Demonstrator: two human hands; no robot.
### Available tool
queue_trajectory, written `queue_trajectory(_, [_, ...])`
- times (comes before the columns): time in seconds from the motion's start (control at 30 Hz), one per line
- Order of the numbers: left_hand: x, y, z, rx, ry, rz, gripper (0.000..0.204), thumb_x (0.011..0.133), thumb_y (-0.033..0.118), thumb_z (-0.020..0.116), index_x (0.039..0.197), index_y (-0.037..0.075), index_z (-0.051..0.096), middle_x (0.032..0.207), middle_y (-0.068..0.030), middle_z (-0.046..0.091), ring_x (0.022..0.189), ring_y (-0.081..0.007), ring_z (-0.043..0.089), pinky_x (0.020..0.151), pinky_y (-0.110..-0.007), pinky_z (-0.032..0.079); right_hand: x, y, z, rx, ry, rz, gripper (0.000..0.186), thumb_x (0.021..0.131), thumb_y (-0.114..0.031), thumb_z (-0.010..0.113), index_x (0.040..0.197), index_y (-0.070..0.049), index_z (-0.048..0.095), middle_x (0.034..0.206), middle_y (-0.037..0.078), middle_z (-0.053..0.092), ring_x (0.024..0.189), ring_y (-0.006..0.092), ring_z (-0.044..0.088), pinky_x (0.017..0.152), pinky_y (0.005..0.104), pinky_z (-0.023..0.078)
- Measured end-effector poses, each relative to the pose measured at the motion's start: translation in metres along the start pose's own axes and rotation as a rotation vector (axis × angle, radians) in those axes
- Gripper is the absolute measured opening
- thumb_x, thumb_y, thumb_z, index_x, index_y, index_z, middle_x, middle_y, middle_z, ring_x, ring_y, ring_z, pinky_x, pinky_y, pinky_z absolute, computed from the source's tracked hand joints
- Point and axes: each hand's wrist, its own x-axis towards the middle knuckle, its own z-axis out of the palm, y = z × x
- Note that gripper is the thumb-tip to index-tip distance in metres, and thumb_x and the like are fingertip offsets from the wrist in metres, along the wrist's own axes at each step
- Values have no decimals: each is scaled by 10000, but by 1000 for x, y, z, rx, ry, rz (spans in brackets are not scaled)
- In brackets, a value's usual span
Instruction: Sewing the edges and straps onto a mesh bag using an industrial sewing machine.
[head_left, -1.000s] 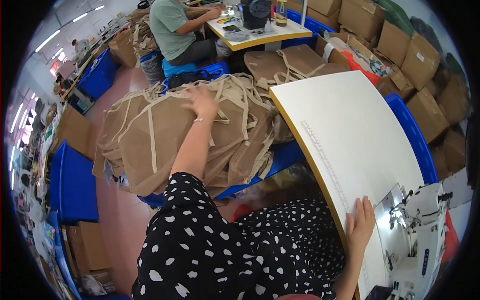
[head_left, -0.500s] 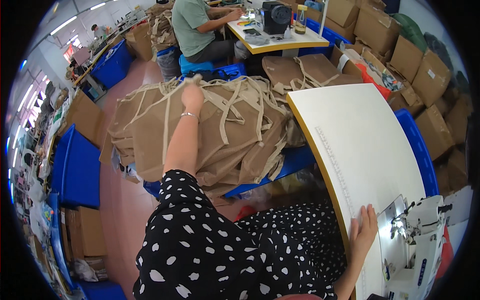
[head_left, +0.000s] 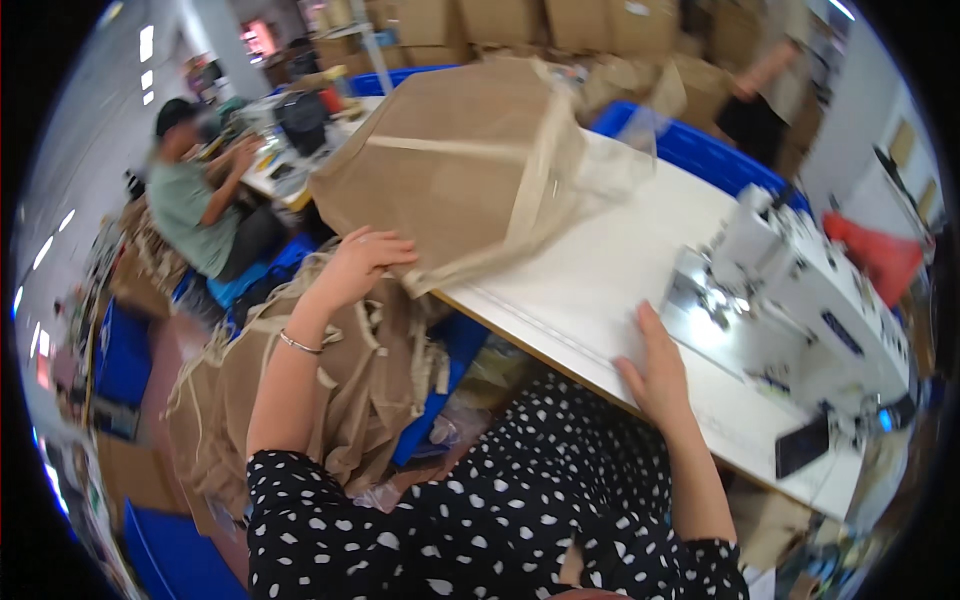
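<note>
A piece of brown mesh cloth with beige tape edging (head_left: pixel 430 165) billows over the far left part of the white table (head_left: pixel 590 270). My left hand (head_left: pixel 365 262) is at its near left edge, fingers stretched out and not closed round the cloth. Whether the fingertips touch it, I cannot tell. My right hand (head_left: pixel 655 375) rests on the table's near side with thumb and fingers apart, holding nothing. Just beyond it stands a white sewing machine (head_left: pixel 800 290) with its lamp lit. Under my left forearm lies a heap of similar brown pieces with beige straps (head_left: pixel 340 390).
A dark phone (head_left: pixel 803 445) lies near the table's right end. Blue bins (head_left: pixel 690 155) stand behind the table. At the far left a seated person in a green shirt (head_left: pixel 190 215) works at another table; a second person stands at the back right. Cardboard boxes (head_left: pixel 510 22) line the back.
My left hand has come from the heap over to the table's edge, and a brown piece is now over the table. The view has swung right. My right hand remains on the table.
</note>
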Motion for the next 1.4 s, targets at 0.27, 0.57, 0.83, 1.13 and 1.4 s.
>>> queue_trajectory(0.27, [100, 34, 23, 152, -212, -182, 501, 901, 89, 586, 1395, 165, 620, 1448, -118, 606, 1258, -335, 617, 1055, -542, 467, 1, -4, 0, -141, -109, -113, 413, 925, -189, 676, 1317, -63, 646, 1441, 124, 588, 1175, 351, 568, 1037, 469, 447])
queue_trajectory(0.57, [207, 207, 107, -273, -224, 290, 729, 900, 399, 736, 1514, 96, 487, 1548, -200, 472, 1387, -404, 476, 1179, -479, 372, -53, -72, 9, 426, -326, -249, 375, 908, -169, 715, 1267, -70, 671, 1317, 140, 668, 1157, 340, 644, 1025, 431, 500])
queue_trajectory(0.83, [200, 210, 102, -213, -162, 315, 676, 897, 372, 701, 1505, 160, 496, 1386, -192, 573, 1183, -413, 612, 985, -498, 519, -53, -20, -74, 431, -201, 342, 254, 990, -213, 674, 1181, -61, 744, 1091, 122, 765, 946, 244, 749, 843, 330, 587])
queue_trajectory(1.13, [180, 202, 89, -349, -87, 104, 444, 911, 67, 529, 1343, 126, 617, 1194, -202, 686, 1019, -404, 683, 872, -485, 555, 16, 25, -38, 516, -239, 466, 450, 961, -226, 711, 1362, -42, 622, 1159, 97, 747, 921, 173, 700, 851, 317, 568])
queue_trajectory(1.4, [181, 146, 37, -514, 461, -47, 384, 879, -31, 485, 1229, 46, 624, 1177, -221, 663, 1117, -398, 633, 952, -473, 512, 156, 40, 18, 959, 127, 710, 698, 926, -160, 676, 1518, 43, 365, 1026, 124, 726, 781, 153, 675, 692, 287, 547])
